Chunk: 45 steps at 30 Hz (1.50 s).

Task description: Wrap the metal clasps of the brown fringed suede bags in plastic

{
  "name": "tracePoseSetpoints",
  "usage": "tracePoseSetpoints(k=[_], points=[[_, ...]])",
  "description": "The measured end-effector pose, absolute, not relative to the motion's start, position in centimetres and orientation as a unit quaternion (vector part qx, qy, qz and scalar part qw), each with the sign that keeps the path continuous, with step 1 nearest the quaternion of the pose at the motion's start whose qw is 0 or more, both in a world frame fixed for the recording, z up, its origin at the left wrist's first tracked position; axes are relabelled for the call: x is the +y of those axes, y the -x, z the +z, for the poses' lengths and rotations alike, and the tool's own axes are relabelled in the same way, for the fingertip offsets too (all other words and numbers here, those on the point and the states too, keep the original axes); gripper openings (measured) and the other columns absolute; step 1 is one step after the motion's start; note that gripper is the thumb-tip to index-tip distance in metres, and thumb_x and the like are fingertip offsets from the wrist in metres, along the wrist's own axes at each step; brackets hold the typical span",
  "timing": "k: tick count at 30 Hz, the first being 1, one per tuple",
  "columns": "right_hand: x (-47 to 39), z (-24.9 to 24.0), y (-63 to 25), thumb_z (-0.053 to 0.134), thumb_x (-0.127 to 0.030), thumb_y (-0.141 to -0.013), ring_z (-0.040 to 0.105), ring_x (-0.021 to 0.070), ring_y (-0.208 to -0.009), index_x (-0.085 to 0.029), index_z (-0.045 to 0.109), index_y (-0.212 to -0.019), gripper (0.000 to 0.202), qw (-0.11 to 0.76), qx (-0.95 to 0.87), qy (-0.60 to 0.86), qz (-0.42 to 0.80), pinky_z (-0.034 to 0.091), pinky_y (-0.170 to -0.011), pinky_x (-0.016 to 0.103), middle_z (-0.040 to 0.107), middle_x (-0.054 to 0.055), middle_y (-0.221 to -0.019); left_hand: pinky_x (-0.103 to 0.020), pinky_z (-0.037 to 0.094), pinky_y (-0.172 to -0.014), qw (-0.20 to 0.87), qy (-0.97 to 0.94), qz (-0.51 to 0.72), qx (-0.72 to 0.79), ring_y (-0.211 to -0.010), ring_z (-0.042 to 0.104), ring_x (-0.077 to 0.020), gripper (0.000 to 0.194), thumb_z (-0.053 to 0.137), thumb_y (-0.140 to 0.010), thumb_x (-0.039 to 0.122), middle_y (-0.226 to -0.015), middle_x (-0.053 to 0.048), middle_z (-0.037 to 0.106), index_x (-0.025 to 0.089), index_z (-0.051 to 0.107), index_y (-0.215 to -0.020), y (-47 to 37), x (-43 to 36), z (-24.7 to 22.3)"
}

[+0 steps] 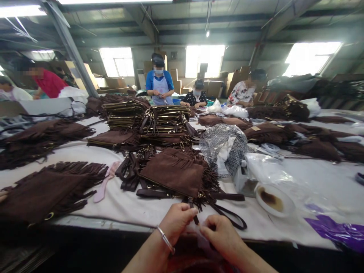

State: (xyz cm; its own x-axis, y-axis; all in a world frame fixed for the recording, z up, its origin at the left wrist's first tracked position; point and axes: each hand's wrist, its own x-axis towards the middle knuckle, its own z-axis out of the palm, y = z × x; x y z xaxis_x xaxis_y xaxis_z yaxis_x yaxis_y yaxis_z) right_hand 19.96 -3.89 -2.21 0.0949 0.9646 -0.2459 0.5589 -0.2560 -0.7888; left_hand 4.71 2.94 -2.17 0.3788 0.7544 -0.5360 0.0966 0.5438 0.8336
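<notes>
A brown fringed bag (173,170) with a gold zip edge lies on the cloth-covered table (119,206) in front of me. My left hand (179,220), with a silver bangle at the wrist, pinches a dark brown strap (195,218) near the bag's front edge. Close beside it on the right, my right hand (218,229) has its thumb and finger closed on a thin whitish piece (202,239), which looks like plastic or tissue and hangs below. A loop of dark strap (231,218) lies just beyond my right hand.
A pink comb (104,185) and another fringed bag (51,189) lie to the left. Stacked bags (165,121) stand behind. On the right are a dish of brown liquid (274,201), patterned cloth (224,144) and purple plastic (338,229). Several co-workers, one in a blue shirt (159,83), are across the table.
</notes>
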Motion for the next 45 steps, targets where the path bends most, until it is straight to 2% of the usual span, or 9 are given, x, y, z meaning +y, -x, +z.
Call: tracePoseSetpoints(k=[14,19,21,26,33,37,40,42,45], points=[[-3.2,-1.9,-20.2,0.056,-0.031,-0.073,0.049,0.0137,-0.057,-0.017,0.055,-0.054,0.024,0.262,-0.544,0.684,0.409,0.035,-0.055,0.024,0.052,-0.002,-0.053,-0.023,0.011,-0.041,0.722,-0.419,0.225,0.502,-0.039,0.026,-0.0046,0.035,0.070,-0.065,0.044,-0.047,0.009,0.040,0.020,0.046,-0.060,-4.7,3.2,-2.4],[-3.7,-2.2,-21.2,0.055,-0.025,-0.071,0.052,0.0142,-0.060,-0.017,0.056,-0.054,0.019,0.243,-0.553,0.697,0.386,0.035,-0.056,0.024,0.056,-0.002,-0.055,-0.024,0.008,-0.042,0.733,-0.423,0.221,0.485,-0.040,0.021,-0.0047,0.037,0.070,-0.063,0.049,-0.047,0.010,0.037,0.021,0.045,-0.063,-3.9,3.7,-2.5],[-4.2,-2.4,-21.8,0.055,-0.023,-0.070,0.054,0.0148,-0.061,-0.017,0.056,-0.054,0.018,0.234,-0.555,0.699,0.386,0.035,-0.057,0.024,0.058,-0.001,-0.056,-0.024,0.011,-0.042,0.694,-0.466,0.217,0.503,-0.040,0.022,-0.0057,0.033,0.065,-0.066,0.047,-0.045,0.011,0.035,0.021,0.045,-0.062,-3.3,4.1,-2.6],[-5.2,-2.7,-22.7,0.056,-0.023,-0.071,0.058,0.0168,-0.066,-0.016,0.061,-0.058,0.016,0.238,-0.555,0.690,0.399,0.038,-0.060,0.024,0.065,0.001,-0.062,-0.024,0.030,-0.051,0.566,-0.576,0.234,0.541,-0.051,0.041,-0.0106,0.027,0.061,-0.066,0.038,-0.049,0.005,0.045,0.020,0.046,-0.052,-2.3,4.9,-2.9],[-2.1,0.9,-25.1,0.054,-0.027,-0.076,0.057,0.0156,-0.064,-0.017,0.059,-0.057,0.022,0.284,-0.575,0.706,0.300,0.037,-0.059,0.024,0.063,0.001,-0.060,-0.026,0.034,-0.050,0.540,-0.603,0.209,0.549,-0.048,0.045,-0.0138,0.027,0.058,-0.065,0.043,-0.047,0.006,0.044,0.023,0.044,-0.054,-2.9,5.0,-4.1],[0.1,4.4,-28.4,0.054,-0.033,-0.081,0.053,0.0151,-0.063,-0.018,0.056,-0.057,0.029,0.297,-0.610,0.710,0.187,0.036,-0.060,0.025,0.059,0.000,-0.060,-0.028,0.035,-0.054,0.467,-0.654,0.188,0.565,-0.054,0.051,-0.0165,0.020,0.055,-0.071,0.034,-0.051,0.003,0.049,0.022,0.048,-0.057,-2.9,4.7,-4.2],[-0.2,4.9,-30.4,0.055,-0.031,-0.079,0.052,0.0138,-0.059,-0.017,0.058,-0.058,0.025,0.266,-0.617,0.703,0.232,0.034,-0.056,0.024,0.058,-0.001,-0.058,-0.030,0.039,-0.064,0.320,-0.728,0.207,0.569,-0.068,0.057,-0.0205,0.010,0.052,-0.077,0.027,-0.069,-0.003,0.062,0.020,0.059,-0.074,-3.0,3.8,-3.9],[-0.9,4.4,-31.4,0.057,-0.027,-0.076,0.052,0.0134,-0.056,-0.017,0.062,-0.060,0.019,0.213,-0.617,0.692,0.310,0.032,-0.052,0.023,0.057,-0.002,-0.055,-0.033,0.041,-0.072,0.254,-0.751,0.253,0.554,-0.077,0.059,-0.0226,0.015,0.051,-0.081,0.027,-0.083,-0.008,0.065,0.019,0.061,-0.090,-3.3,3.0,-3.5],[-1.5,3.0,-32.5,0.059,-0.024,-0.072,0.059,0.0172,-0.069,-0.017,0.068,-0.064,0.014,0.174,-0.635,0.683,0.316,0.040,-0.062,0.025,0.066,0.002,-0.070,-0.033,0.041,-0.074,0.248,-0.769,0.282,0.517,-0.078,0.059,-0.0224,0.019,0.048,-0.087,0.031,-0.085,-0.009,0.064,0.020,0.060,-0.095,-4.4,2.2,-2.8]])
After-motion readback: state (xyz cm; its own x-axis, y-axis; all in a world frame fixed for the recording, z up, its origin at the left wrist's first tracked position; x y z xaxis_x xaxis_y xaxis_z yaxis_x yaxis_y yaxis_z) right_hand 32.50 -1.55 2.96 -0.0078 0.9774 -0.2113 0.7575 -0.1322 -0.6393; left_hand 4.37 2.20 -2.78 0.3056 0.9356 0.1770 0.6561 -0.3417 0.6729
